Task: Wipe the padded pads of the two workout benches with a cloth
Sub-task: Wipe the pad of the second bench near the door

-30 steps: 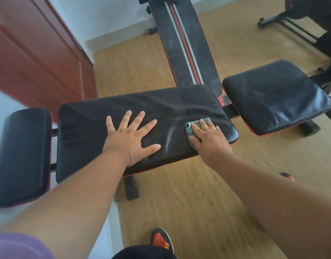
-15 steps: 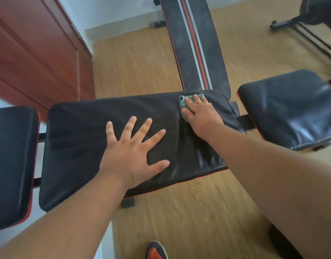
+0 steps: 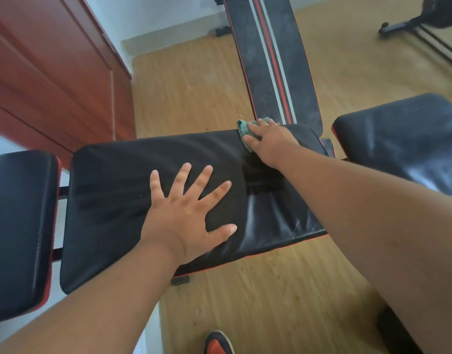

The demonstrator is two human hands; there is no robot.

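The left hand (image 3: 186, 215) lies flat on the big black pad (image 3: 122, 190) with its fingers spread wide, holding nothing. The right hand (image 3: 269, 143) presses down on a green cloth (image 3: 243, 129) at the far edge of the same pad, near its right end. Its fingers lie flat over the cloth, and only a bit of the cloth peeks out on the left.

A small black pad (image 3: 18, 231) sits just beside the big pad on the left. Another black pad (image 3: 403, 141) sits to the right. A long black pad with red and white stripes (image 3: 273, 60) runs away behind the cloth. The floor (image 3: 189, 93) is light wood. A red and black shoe (image 3: 218, 342) shows at the bottom.
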